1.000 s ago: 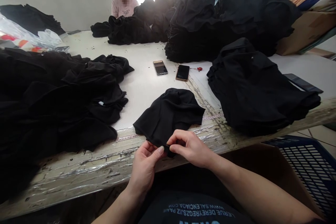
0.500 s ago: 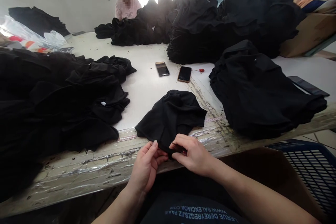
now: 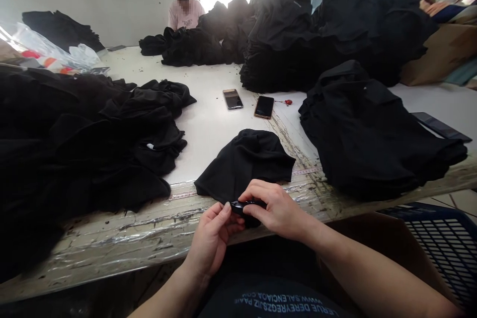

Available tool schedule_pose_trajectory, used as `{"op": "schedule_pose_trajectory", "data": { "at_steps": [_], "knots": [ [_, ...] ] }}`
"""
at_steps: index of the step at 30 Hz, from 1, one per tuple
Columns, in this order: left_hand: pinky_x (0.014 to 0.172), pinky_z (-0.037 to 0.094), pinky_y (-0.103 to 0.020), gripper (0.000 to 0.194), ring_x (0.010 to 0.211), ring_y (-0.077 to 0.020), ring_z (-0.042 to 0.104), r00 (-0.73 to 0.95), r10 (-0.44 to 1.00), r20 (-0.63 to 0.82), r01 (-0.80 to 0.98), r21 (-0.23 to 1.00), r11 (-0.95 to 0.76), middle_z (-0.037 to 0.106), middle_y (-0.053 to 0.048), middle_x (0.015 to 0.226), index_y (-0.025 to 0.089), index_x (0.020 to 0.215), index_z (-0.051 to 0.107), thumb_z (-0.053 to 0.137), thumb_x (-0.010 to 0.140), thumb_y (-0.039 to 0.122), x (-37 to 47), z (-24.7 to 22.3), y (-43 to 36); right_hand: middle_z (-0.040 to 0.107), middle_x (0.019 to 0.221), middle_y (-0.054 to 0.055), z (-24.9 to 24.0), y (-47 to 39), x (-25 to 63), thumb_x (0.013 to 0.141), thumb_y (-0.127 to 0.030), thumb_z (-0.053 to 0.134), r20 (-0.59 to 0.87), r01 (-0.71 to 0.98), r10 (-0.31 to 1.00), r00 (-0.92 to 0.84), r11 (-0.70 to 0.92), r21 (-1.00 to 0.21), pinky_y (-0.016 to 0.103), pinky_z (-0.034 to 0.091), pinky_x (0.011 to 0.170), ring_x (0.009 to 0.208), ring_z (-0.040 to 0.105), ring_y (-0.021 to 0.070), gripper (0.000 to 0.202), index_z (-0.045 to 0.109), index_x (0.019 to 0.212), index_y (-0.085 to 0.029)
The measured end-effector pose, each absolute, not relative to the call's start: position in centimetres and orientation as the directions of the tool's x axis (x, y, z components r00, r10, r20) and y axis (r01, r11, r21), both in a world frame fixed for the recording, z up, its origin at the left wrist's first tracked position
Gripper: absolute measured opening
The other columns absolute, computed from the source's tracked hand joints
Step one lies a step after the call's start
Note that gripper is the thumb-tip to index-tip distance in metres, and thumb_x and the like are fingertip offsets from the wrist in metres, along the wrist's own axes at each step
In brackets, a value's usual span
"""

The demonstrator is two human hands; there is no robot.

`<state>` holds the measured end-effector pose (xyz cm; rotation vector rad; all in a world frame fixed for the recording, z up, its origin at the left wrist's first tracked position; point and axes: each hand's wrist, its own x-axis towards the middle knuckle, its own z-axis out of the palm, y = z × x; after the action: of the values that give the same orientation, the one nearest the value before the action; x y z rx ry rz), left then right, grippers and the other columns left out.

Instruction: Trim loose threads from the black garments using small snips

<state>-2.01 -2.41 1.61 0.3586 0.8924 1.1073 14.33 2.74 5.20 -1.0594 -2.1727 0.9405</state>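
Worktop (image 3: 206,134), with clock positions read from the centre of the view. A loose heap of black garments (image 3: 93,144) lies at 9 o'clock, a layered stack of black garments (image 3: 372,139) at 3 o'clock. Between them, at 6 o'clock, rests a single black garment (image 3: 248,164). The right hand (image 3: 279,208), at 5 o'clock, and the left hand (image 3: 212,236), at 7 o'clock, meet at its near edge, which the left fingers pinch. Two phones (image 3: 233,99) lie around 12 to 1 o'clock. Smallest: a dark object (image 3: 242,204), partly hidden, gripped by the right fingers.
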Motion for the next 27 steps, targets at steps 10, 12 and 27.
{"op": "schedule_pose_trajectory", "data": {
  "at_steps": [10, 12, 27],
  "knots": [
    [0.066, 0.05, -0.025, 0.018, 0.068, -0.013, 0.061, 0.204, 0.879, -0.431, -0.603, 0.652, 0.459, 0.064, -0.005, 0.072, 0.011, 0.08, 0.067, 0.07, 0.077, 0.028, -1.3, 1.7, -2.6, 0.059, 0.089, 0.003, 5.1, 2.5, 13.8, 0.073, -0.014, 0.065, 0.151, 0.426, 0.852, -0.501, 0.395, -0.814, 0.025, 0.045, 0.063, 0.075, 0.056, 0.0149, 0.025, 0.059, 0.097, -0.019],
    [0.068, 0.05, -0.026, 0.021, 0.071, -0.0146, 0.062, 0.26, 0.865, -0.429, -0.627, 0.606, 0.489, 0.066, -0.007, 0.076, 0.01, 0.084, 0.068, 0.068, 0.079, 0.031, -1.2, 1.3, -2.3, 0.058, 0.085, 0.003, 5.0, 2.6, 13.8, 0.072, -0.012, 0.065, 0.175, 0.442, 0.823, -0.54, 0.454, -0.773, 0.026, 0.045, 0.063, 0.072, 0.055, 0.0149, 0.02, 0.059, 0.09, -0.018],
    [0.073, 0.053, -0.026, 0.047, 0.081, -0.0181, 0.066, 0.05, 0.86, -0.508, -0.793, 0.503, 0.343, 0.071, -0.009, 0.087, 0.012, 0.091, 0.067, 0.043, 0.09, 0.052, -4.9, 3.2, 3.2, 0.064, 0.079, 0.0, 7.1, -1.1, 18.3, 0.064, -0.002, 0.064, -0.212, 0.48, 0.536, -0.817, 0.431, -0.764, 0.021, 0.043, 0.059, 0.07, 0.059, 0.0139, 0.028, 0.068, 0.083, -0.022]
  ]
}}
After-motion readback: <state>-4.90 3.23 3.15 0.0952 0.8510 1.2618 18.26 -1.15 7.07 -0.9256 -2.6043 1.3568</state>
